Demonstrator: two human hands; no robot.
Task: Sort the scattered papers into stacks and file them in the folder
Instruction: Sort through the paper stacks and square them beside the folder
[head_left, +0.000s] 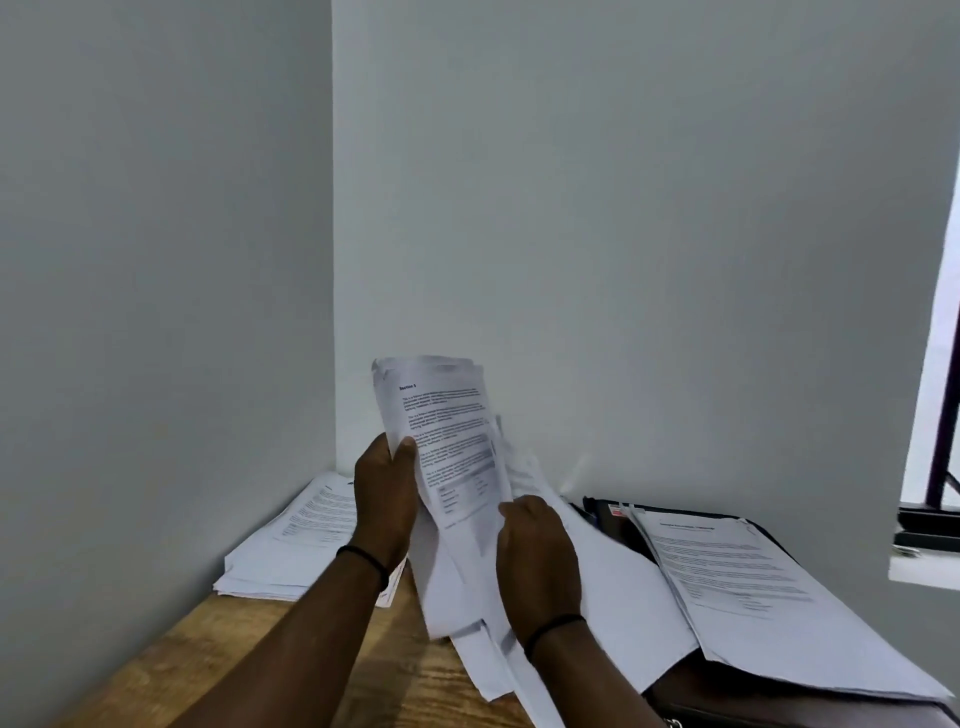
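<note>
Showing a raised sheaf of papers (447, 452) pinched by both hands, left hand (387, 499) and right hand (537, 556), above the counter (291, 654); folder (779, 696) right, stack (291, 545) far left. Loose sheets may slip and scatter.

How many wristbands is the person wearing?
2: a black wristband on the left wrist, just below the left hand, and another black wristband on the right wrist, below the right hand. Both hands hold papers.
</note>
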